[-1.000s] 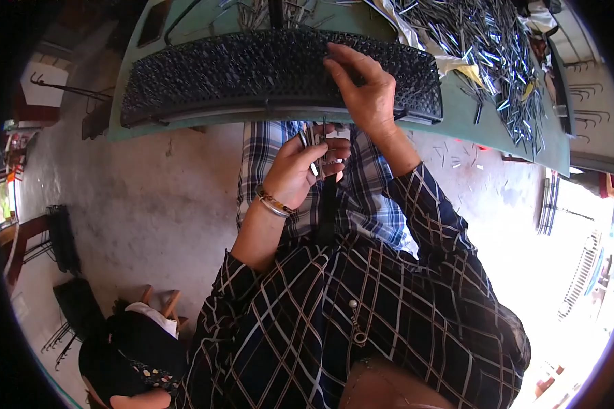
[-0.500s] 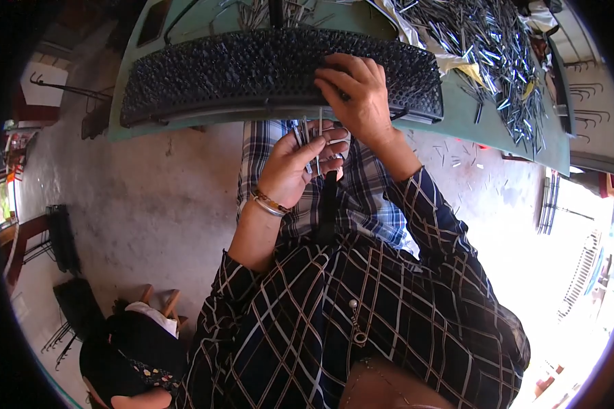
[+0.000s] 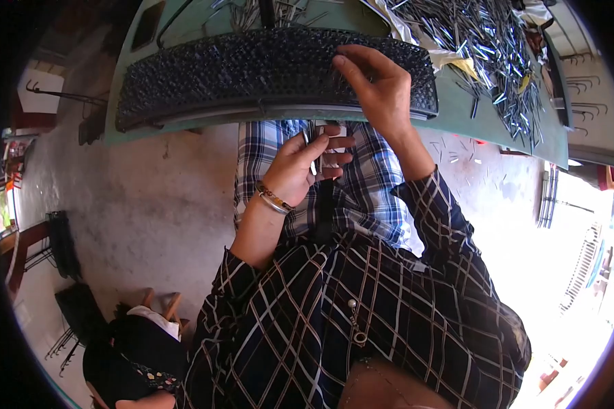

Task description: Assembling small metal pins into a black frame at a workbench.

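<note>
Small metal-parts workshop, hand work

Looks like a workshop, probably a small one. Green worktable carries a long black tray with rows of holes, packed with small dark pieces. Big loose heap of thin metal strips at the table's right, on crumpled sheeting. More metal bits litter the floor, which is bare, stained and concrete-looking. Racks with wire hooks on the right side; dark panels with similar hooks lower left. Second person close by, next to wooden legs, maybe a stool. Right side glares with daylight; details there washed out.
</note>
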`<state>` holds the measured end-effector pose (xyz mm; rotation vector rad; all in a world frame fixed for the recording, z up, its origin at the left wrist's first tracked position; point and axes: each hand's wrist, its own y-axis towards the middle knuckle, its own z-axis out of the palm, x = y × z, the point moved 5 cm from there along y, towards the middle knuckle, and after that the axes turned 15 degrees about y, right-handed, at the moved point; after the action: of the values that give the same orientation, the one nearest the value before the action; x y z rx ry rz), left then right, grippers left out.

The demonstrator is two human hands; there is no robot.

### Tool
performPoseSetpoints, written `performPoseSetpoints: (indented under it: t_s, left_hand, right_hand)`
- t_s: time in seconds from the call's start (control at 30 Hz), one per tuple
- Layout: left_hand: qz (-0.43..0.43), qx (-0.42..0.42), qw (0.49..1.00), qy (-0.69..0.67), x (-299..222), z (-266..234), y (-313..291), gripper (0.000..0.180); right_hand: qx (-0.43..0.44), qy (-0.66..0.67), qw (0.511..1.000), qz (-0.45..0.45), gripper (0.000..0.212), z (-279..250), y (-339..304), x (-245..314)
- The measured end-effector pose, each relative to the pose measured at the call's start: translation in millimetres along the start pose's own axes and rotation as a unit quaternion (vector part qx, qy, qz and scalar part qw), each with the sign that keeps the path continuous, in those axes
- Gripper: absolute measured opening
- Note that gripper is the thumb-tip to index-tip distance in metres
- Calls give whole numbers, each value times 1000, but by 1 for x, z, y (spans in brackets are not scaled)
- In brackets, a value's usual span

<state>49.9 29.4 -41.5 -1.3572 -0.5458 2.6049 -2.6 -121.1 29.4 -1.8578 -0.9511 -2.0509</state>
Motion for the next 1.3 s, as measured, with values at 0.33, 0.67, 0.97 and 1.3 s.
performPoseSetpoints:
  t_s: [0.33, 0.67, 0.97, 1.3]
  left_hand:
    - [29, -8, 1000, 4, 4, -5, -3, 30]
    - [38, -16, 999, -11, -3, -4, -4, 30]
    - [45, -24, 998, -27, -9, 0, -2, 27]
    - [71, 17, 996, 52, -17, 8, -10, 25]
  right_hand:
    - [-1, -75, 995, -65, 19, 8, 3, -7]
    - [41, -196, 962, -186, 16, 12, 2, -5]
    - [85, -234, 937, -245, 16, 15, -12, 12]
    - [239, 42, 960, 136, 18, 14, -37, 0]
